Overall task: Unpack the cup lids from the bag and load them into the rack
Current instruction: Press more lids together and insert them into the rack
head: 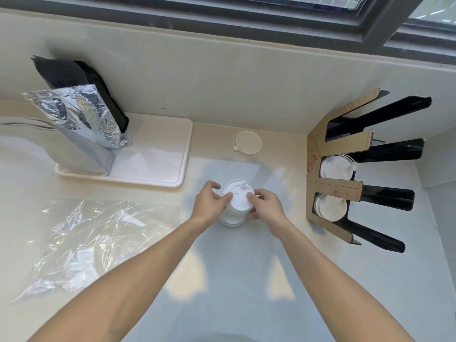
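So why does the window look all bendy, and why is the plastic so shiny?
In the head view, the wide-angle lens curves the window frame near the edge. Daylight glints off the wrinkled clear bag and foil pouch. Both hands, left hand and right hand, gripping the lid stack, look slightly soft.

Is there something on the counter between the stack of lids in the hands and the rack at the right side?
Nothing visible. Both the left hand and right hand hold the stack of white cup lids, and only bare counter lies between it and the rack. The single lid lies farther back, out of the path.
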